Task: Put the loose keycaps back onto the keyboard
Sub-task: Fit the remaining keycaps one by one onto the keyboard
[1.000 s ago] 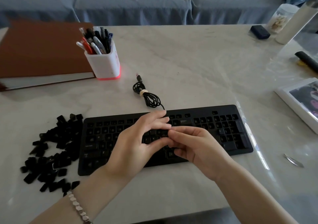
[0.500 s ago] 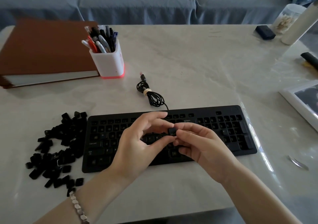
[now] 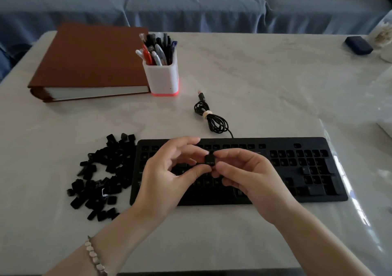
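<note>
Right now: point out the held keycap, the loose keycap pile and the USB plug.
held keycap (image 3: pixel 209 160), head view, middle of its dark face.
loose keycap pile (image 3: pixel 101 176), head view, middle of the heap.
USB plug (image 3: pixel 201 95), head view, the plug's body.

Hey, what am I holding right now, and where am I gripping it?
A single black keycap, pinched by its sides between thumb and fingertips of the left hand and right hand.

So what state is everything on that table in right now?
keycap: held above keyboard
right hand: pinching keycap
left hand: thumb touching keycap
keyboard: flat, caps fitted at right end
keycap pile: loose, left of keyboard
cable: coiled, tied, unplugged
binder: closed, flat
pen cup: upright, full
</note>
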{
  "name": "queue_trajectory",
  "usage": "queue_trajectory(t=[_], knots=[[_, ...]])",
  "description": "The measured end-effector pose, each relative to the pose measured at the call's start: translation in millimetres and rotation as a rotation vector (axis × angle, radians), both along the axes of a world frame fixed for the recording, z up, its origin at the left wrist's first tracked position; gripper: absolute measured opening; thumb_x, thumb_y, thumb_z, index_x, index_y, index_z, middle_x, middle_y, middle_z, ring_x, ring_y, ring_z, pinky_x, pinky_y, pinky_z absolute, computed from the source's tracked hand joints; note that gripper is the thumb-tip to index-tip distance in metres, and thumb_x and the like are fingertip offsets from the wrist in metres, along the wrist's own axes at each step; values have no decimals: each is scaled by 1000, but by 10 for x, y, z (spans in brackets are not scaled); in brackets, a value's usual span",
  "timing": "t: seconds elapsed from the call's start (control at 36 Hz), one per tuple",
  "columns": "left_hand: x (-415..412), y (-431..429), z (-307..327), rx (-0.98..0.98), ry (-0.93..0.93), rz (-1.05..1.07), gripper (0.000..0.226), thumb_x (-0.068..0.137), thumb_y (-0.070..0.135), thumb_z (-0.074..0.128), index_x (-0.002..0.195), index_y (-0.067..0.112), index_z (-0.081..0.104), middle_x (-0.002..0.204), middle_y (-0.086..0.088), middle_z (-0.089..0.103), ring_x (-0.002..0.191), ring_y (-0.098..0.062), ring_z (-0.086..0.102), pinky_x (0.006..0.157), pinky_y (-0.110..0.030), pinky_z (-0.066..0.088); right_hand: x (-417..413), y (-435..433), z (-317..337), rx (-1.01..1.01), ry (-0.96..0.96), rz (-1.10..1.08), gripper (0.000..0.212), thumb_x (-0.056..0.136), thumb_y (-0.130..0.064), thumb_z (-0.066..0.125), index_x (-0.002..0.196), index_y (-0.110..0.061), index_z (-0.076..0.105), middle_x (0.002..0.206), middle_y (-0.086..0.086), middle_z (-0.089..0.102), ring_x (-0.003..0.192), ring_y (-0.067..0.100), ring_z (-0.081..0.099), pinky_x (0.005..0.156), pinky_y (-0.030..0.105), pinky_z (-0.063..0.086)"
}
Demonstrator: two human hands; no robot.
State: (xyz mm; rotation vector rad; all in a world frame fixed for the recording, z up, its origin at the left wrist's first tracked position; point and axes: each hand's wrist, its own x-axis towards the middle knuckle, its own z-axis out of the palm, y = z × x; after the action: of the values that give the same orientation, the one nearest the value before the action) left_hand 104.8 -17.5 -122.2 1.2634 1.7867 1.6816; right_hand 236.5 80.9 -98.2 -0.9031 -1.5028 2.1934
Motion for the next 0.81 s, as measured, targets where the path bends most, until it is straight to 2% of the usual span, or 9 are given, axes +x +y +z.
queue_trajectory(t=[0.11,0.19,0.31,0.44,0.64,0.72,0.81], knots=[[-58,-54,19,-67,-18,15,41,71,26,80,101,46,60,93,18,72,84,-9,68,81,-18,50,-100,-55,-11,100,-20,7,21,76,2,66,86,-16,66,69,-1,70,64,6,64,57,15,48],[-75,-93,26,-100,-22,24,32,74,20,69,99,37,60,92,22,71,88,-2,67,85,-15,47,-158,-90,-29,136,-10,-28,24,75,7,67,83,-15,66,66,0,70,62,6,64,56,13,47],[-86,-120,8,-124,-20,15,32,76,21,64,104,36,58,94,24,70,97,1,64,89,-15,45,-202,-129,-63,208,-38,-62,25,71,4,72,80,-18,67,63,-3,69,58,4,62,57,13,49],[-78,-125,-43,-176,-19,10,41,79,7,69,105,38,58,92,25,70,96,3,63,86,-10,44,-190,-141,-103,305,-95,-61,25,71,0,75,82,-22,68,63,-6,69,58,2,62,58,13,49],[-6,-65,-87,-226,-22,-11,43,78,9,71,103,41,57,92,27,69,94,7,63,87,-8,41,-61,-73,-206,370,-179,-67,26,68,-5,79,77,-26,66,65,-9,67,61,4,61,61,16,49],[3,-28,-147,-218,67,-2,42,79,7,71,106,37,58,97,24,69,95,7,62,85,-6,40,3,-51,-263,403,-202,-68,26,67,-5,79,77,-25,64,68,-11,66,64,3,61,63,17,50],[-32,-12,-274,-259,199,23,40,83,7,69,114,29,59,105,26,63,105,12,54,92,-7,39,92,-18,-325,406,-230,-88,24,68,-3,79,78,-21,65,75,-9,69,68,8,64,66,19,53]])
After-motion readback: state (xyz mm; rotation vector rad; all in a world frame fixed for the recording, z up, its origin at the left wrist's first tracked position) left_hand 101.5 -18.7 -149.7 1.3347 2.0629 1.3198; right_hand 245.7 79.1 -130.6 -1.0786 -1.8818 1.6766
